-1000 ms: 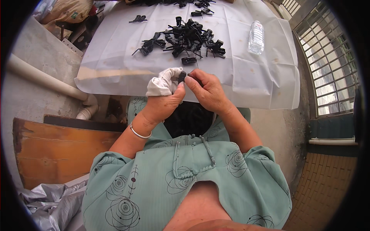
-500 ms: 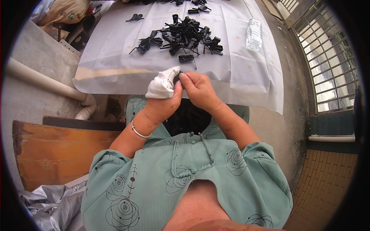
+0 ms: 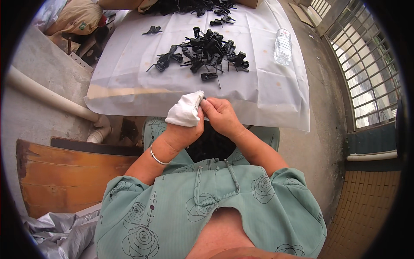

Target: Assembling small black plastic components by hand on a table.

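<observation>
My left hand [image 3: 185,116], its fingers covered by a white cloth glove or wrap [image 3: 184,111], is closed at the near edge of the table. Against it my right hand [image 3: 222,115] is bare, its thumb and forefinger pinched together. Between the fingertips of both hands shows a bit of a small black part [image 3: 204,99]; most of it is hidden. Beyond the hands lies a heap of small black plastic parts [image 3: 209,49] with thin stems sticking out. One single black part [image 3: 209,77] lies closest to me.
White sheeting covers the table [image 3: 129,77]. A clear plastic bottle [image 3: 283,47] lies at its right. More black parts [image 3: 181,6] are piled at the far edge, near a cardboard box [image 3: 249,3]. A dark mass [image 3: 211,142] sits between my knees. An orange-brown board [image 3: 73,177] stands at left.
The view has tilted up, so table and hands sit lower in the picture and more of the far pile shows. The hands stay together; less of the black part shows between them.
</observation>
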Tool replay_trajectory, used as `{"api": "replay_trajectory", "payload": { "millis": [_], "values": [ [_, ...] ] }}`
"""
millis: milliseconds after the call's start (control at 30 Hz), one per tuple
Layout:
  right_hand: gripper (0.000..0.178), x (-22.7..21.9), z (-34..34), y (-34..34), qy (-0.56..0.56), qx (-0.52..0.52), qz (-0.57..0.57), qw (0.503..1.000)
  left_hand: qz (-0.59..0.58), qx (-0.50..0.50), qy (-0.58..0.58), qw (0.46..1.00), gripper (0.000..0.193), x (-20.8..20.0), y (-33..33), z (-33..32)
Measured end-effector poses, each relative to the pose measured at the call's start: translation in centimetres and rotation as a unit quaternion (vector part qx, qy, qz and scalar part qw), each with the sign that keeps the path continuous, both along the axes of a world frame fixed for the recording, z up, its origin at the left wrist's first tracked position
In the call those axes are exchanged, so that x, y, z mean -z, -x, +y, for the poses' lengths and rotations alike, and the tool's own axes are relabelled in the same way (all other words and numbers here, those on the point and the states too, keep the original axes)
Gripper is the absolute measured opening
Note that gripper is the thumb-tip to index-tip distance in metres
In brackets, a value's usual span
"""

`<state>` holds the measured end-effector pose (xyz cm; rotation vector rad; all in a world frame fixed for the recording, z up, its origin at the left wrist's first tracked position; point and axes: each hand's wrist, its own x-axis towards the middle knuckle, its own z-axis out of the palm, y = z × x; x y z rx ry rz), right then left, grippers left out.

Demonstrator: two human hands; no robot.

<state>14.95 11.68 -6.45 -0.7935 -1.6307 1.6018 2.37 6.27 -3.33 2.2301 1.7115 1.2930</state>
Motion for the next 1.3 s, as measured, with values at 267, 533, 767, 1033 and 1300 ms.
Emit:
{"api": "replay_trajectory", "payload": {
  "millis": [267,533,767,1033,1300],
  "values": [
    [0.016,-2.9,1.6,-2.1,-0.145,-0.003,-0.114,0.983,-0.392,0.087,0.154,0.903,0.027,0.1,1.8,1.4],
    [0.019,-1.3,2.4,-2.6,-0.345,0.039,-0.017,0.938,-0.439,0.116,0.223,0.863,0.032,-0.9,1.3,1.3],
    [0.012,-2.7,0.9,-1.9,-0.060,-0.019,0.033,0.997,-0.438,0.191,0.298,0.827,0.030,-2.3,0.9,0.1],
    [0.022,-3.5,0.5,-2.0,-0.272,-0.023,-0.067,0.960,-0.481,0.150,0.313,0.805,0.025,-1.7,1.3,0.2],
    [0.022,-2.3,0.2,-0.4,-0.132,-0.031,-0.066,0.989,-0.228,0.097,0.111,0.962,0.022,-0.6,0.3,0.1]
  ]
}}
